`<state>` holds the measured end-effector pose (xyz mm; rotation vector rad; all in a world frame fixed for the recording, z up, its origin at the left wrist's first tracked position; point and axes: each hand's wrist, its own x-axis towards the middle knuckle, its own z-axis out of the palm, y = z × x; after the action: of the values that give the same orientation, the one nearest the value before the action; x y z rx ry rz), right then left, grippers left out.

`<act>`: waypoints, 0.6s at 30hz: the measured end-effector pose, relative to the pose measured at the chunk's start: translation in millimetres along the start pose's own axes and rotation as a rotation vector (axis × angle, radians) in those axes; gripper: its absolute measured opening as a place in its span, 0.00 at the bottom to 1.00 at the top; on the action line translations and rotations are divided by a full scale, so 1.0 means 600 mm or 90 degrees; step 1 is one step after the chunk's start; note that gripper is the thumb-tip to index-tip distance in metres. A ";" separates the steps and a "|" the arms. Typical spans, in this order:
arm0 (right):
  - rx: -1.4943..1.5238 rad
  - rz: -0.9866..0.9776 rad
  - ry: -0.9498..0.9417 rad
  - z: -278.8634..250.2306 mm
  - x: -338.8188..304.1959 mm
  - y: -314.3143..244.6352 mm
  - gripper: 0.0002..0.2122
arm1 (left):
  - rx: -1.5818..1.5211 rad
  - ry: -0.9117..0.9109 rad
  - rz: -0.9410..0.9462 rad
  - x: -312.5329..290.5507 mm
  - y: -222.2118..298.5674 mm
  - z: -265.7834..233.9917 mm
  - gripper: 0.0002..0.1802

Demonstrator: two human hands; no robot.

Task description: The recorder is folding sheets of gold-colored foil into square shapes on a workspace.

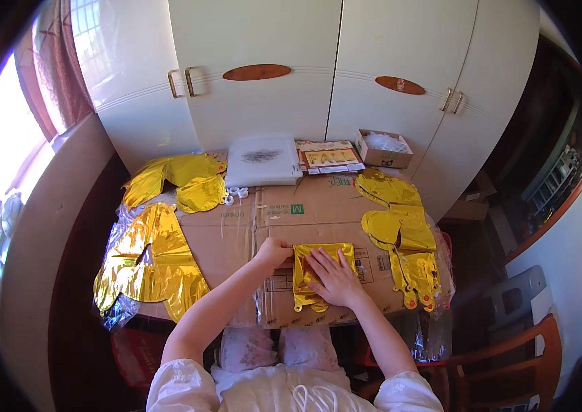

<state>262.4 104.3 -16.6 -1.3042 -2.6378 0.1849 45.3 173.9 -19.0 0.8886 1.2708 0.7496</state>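
Observation:
A gold foil balloon (344,253), folded into a flat rectangle, lies on the cardboard near the table's front edge. My left hand (274,253) is closed at its upper left edge, with the fingertips pinching the foil. Spread flat across its middle, my right hand (334,278) presses down with fingers apart. To the left lies a letter-shaped gold foil balloon (157,250), uninflated. Behind that are more flat gold foil balloons (188,172). Along the right side rest other flat gold balloons (401,226), with small tabs at their near ends.
Flattened cardboard (222,237) covers the table. At the back stand a stack of clear plastic bags (262,159), printed cards (332,158) and an open box (384,150) with white contents. Small white rings (237,193) sit beside the bags. A wooden chair (511,364) is at right.

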 end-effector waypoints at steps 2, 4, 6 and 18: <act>0.001 -0.003 0.005 0.001 0.001 0.000 0.33 | -0.014 0.008 0.009 0.006 -0.007 -0.002 0.02; 0.002 -0.003 0.011 0.002 0.000 0.001 0.33 | -0.007 0.013 0.012 0.006 -0.008 0.000 0.01; -0.001 -0.002 0.015 0.001 -0.002 0.002 0.33 | 0.020 0.017 0.010 0.001 -0.001 0.006 0.01; -0.036 0.003 -0.042 -0.013 0.002 -0.013 0.27 | 0.409 0.063 0.152 -0.039 0.035 -0.011 0.06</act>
<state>257.6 100.7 -7.3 -1.3435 -2.7143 0.1589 35.2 164.5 9.8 1.5577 1.5423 0.5749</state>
